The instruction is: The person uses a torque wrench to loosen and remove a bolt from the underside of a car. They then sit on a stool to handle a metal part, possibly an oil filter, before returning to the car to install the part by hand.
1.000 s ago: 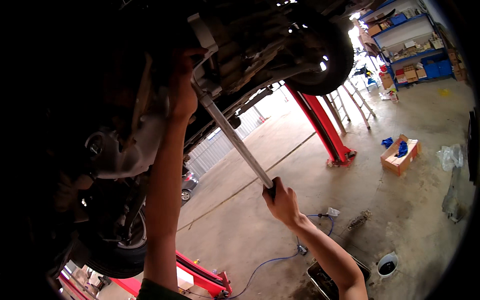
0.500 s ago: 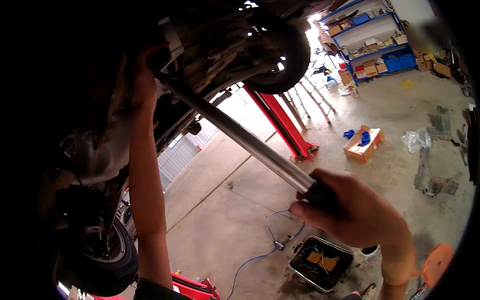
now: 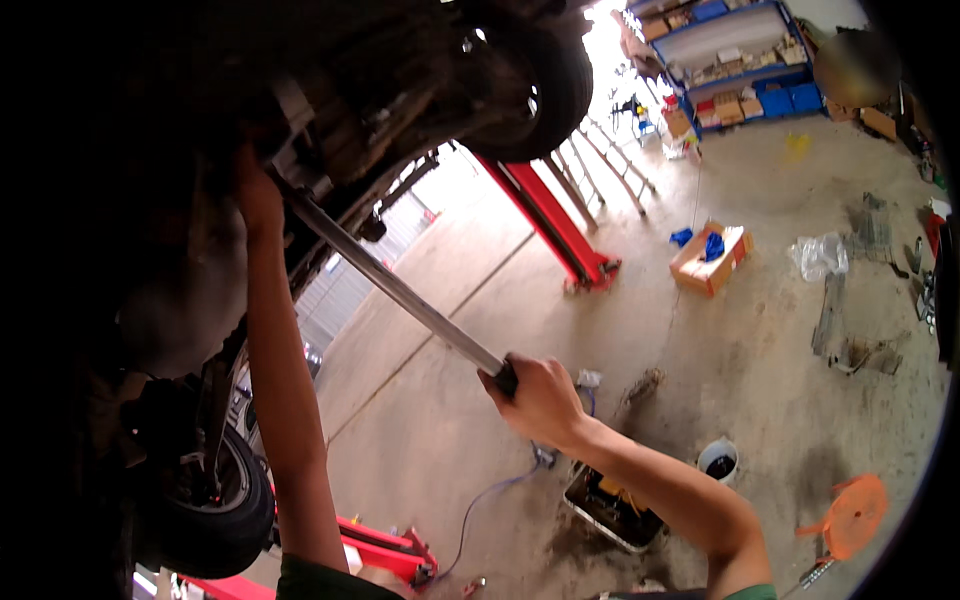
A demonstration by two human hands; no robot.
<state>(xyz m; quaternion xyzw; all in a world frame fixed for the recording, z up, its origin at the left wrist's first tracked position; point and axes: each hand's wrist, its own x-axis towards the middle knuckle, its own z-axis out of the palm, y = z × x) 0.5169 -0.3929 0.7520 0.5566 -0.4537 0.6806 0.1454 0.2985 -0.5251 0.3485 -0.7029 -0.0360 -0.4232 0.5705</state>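
**Long bar worked under a lifted car**

A raised car's underside (image 3: 400, 90) fills the upper left of the frame, one tyre (image 3: 535, 85) at top centre, another (image 3: 205, 515) at lower left. Open concrete floor (image 3: 760, 340) spreads across the right half, edged by a red lift post (image 3: 560, 230). A long metal bar (image 3: 395, 290) slants from the underbody down to frame centre. The right hand (image 3: 540, 400) is closed around its lower end. The left hand (image 3: 258, 195) reaches up at the bar's top end; its grip cannot be told. A cardboard box (image 3: 710, 260) sits well apart.
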